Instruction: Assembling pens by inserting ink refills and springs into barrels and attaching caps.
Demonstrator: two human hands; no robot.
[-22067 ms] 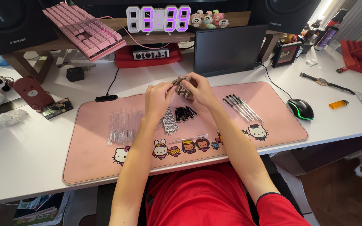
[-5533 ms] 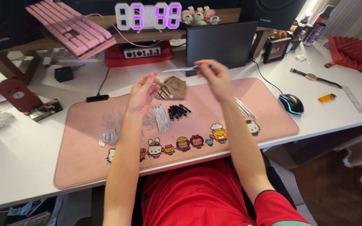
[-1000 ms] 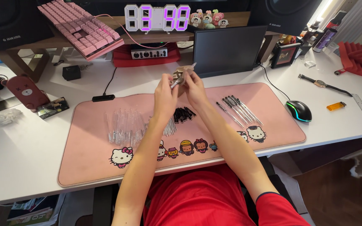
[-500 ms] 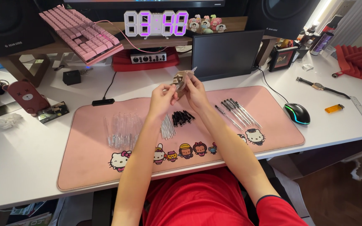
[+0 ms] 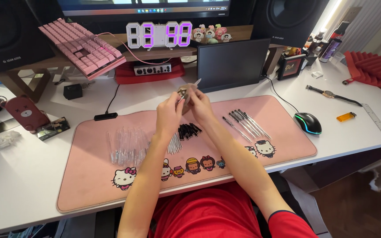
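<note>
Both hands are raised above the pink mat (image 5: pixel 111 185) on the desk (image 5: pixel 18 176): left hand (image 5: pixel 169 113) and right hand (image 5: pixel 199 103) together pinch a small brownish pouch (image 5: pixel 184 92) (details too small), pens (image 5: pixel 245 123) lying nearby.

left hand (image 5: pixel 169 111) — raised, fingers pinched | right hand (image 5: pixel 199 102) — raised, touching left

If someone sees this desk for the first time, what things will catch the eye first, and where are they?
First, the two hands, left hand and right hand, raised together above the middle of the pink desk mat, pinching a small pen part between them. Around them on the mat lie clear pen barrels at the left and finished pens at the right. Behind, a glowing digital clock stands on the shelf beside a tilted pink keyboard.
</note>
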